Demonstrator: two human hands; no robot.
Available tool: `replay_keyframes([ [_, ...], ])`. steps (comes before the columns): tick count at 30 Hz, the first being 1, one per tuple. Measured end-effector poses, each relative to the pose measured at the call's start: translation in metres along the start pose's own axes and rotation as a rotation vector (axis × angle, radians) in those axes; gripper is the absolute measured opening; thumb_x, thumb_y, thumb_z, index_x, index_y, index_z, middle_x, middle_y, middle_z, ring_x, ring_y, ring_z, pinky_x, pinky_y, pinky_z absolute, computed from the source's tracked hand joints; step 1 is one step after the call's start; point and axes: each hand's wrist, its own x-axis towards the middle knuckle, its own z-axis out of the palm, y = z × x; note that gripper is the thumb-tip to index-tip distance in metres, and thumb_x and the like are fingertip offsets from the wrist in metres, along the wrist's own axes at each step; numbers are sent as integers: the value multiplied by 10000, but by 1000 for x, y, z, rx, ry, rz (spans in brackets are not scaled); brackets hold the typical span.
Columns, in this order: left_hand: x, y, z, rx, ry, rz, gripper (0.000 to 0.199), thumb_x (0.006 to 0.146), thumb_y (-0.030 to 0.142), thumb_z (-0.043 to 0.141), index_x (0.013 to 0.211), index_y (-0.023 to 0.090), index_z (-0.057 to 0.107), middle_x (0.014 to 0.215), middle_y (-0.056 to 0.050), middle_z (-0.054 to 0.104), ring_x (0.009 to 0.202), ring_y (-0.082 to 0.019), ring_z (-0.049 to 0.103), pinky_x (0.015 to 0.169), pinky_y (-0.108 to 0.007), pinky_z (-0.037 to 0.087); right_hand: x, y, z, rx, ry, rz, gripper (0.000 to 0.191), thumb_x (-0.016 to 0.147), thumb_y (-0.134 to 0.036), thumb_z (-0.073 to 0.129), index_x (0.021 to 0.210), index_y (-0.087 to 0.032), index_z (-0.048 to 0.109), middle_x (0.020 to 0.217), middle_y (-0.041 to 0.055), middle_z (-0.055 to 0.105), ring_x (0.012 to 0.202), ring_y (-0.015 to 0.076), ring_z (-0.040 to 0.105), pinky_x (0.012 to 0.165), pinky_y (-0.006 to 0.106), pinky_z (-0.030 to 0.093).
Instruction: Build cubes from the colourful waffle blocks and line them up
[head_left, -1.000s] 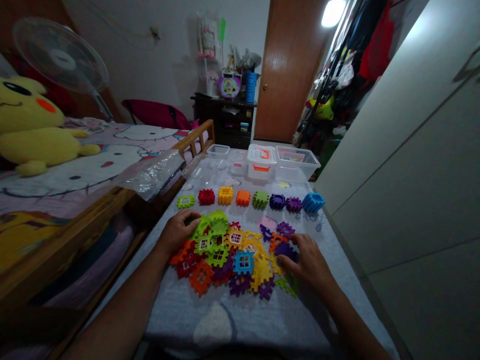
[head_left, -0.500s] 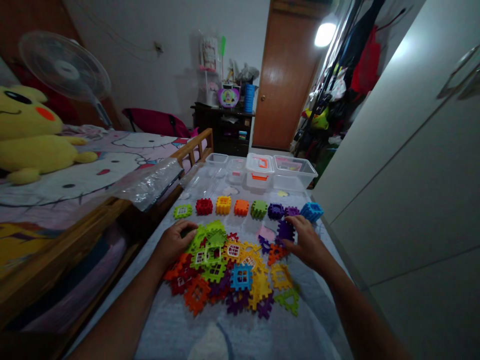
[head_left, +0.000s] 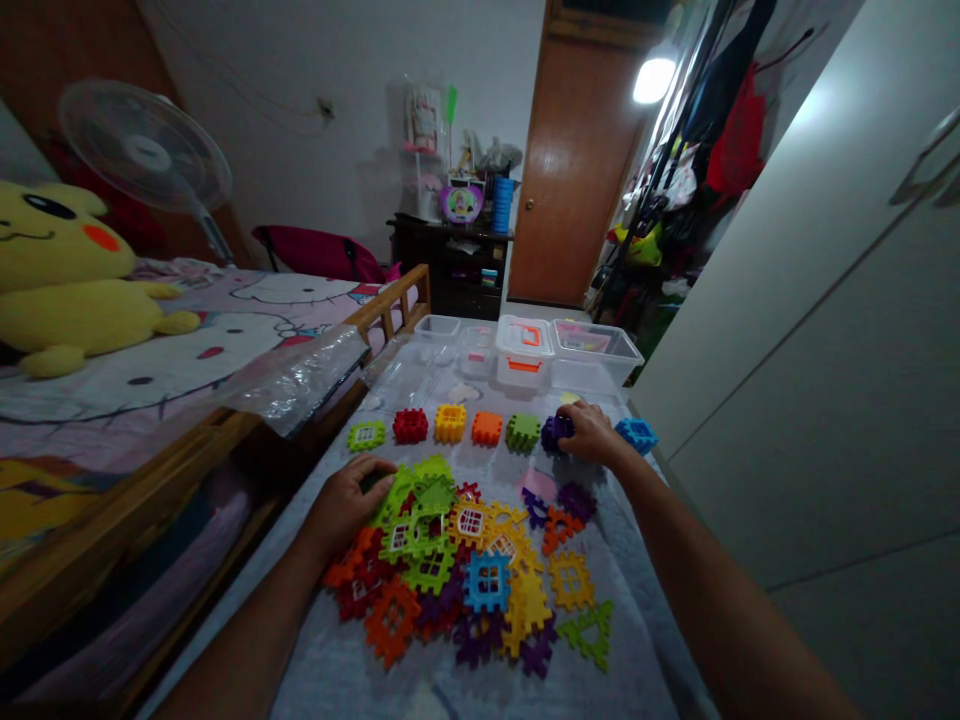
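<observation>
A heap of toothed plastic tiles in several colours lies on the pale cloth, with green tiles (head_left: 427,490) at its back left and a blue window tile (head_left: 487,582) near its front. My left hand (head_left: 352,500) rests beside the green tiles, fingers curved and apart, holding nothing visible. Behind the heap runs a row of small stacks: light green, red (head_left: 410,426), yellow, orange (head_left: 487,429), green (head_left: 523,432), dark purple (head_left: 553,433) and blue (head_left: 637,434). My right hand (head_left: 590,432) is at the dark purple stack; what its fingers hold is hidden. A purple tile (head_left: 577,502) lies at the heap's right edge.
Clear plastic boxes (head_left: 596,345), one with an orange-handled lid (head_left: 525,340), stand behind the row. A wooden rail (head_left: 390,300) and clear plastic wrap (head_left: 307,375) border the left side. A white cabinet (head_left: 825,350) rises on the right.
My right hand has moved back from the heap's right side to the row, over the second purple stack. The purple tile formerly at its fingers now lies flat. The view has shifted slightly.
</observation>
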Motion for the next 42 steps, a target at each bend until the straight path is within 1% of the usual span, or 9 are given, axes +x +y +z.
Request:
replay_keyframes([
  [4,0,-1,1,-2,-14,-9,283,786,440,535,866,206,672,972,-50,671,957,-232,623,899,-352,473,0,-1,2,3,-9,10,475,682,-252,661,1151,-194,622,1141,120,587,1043,313,521,822,370,401],
  [8,0,-2,1,-1,-7,-8,277,782,431,534,867,204,669,983,-53,667,973,-235,616,912,-357,464,-9,1,-6,17,30,9,601,715,-278,654,1289,-169,512,1287,143,513,1146,325,471,899,401,394],
  [11,-1,0,0,0,-6,-4,285,781,437,533,868,202,670,980,-54,670,971,-237,618,915,-360,463,-31,6,-14,54,78,-42,569,748,-273,631,1286,-150,494,1282,140,510,1165,289,468,962,383,376],
  [14,-1,3,-1,6,-13,-8,293,783,445,531,863,202,673,970,-51,676,954,-234,624,900,-351,472,-63,11,-12,182,54,-156,414,774,-275,609,1167,-159,557,1133,111,583,1043,234,552,915,337,424],
  [19,-1,4,0,13,-9,-6,290,780,441,533,862,202,677,980,-51,675,964,-230,622,904,-340,470,-100,9,10,221,-68,-64,421,755,-402,644,1094,-163,574,1040,116,624,966,260,594,828,358,457],
  [25,-2,2,0,28,2,2,295,784,448,529,858,204,677,972,-49,681,956,-229,628,898,-338,476,-100,3,20,219,-76,-32,376,731,-313,637,1057,-138,569,1008,119,619,931,249,587,820,348,453],
  [31,0,1,0,39,1,4,302,779,459,538,856,205,682,976,-51,687,954,-229,633,891,-333,482,-99,12,26,179,-11,-65,481,680,-183,620,1149,-101,553,1109,148,573,1056,265,531,944,365,404],
  [38,0,2,0,36,0,3,320,774,478,535,853,207,684,987,-55,685,965,-234,632,895,-338,481,-100,16,24,116,-48,-62,354,684,-207,638,1032,-147,623,1024,116,581,966,254,532,882,356,419],
  [42,0,7,-2,33,-9,-4,334,774,487,524,850,202,681,969,-60,684,947,-235,634,886,-340,486,-98,23,14,66,36,-47,413,678,-223,644,1083,-145,612,1048,114,576,976,257,522,865,353,407],
])
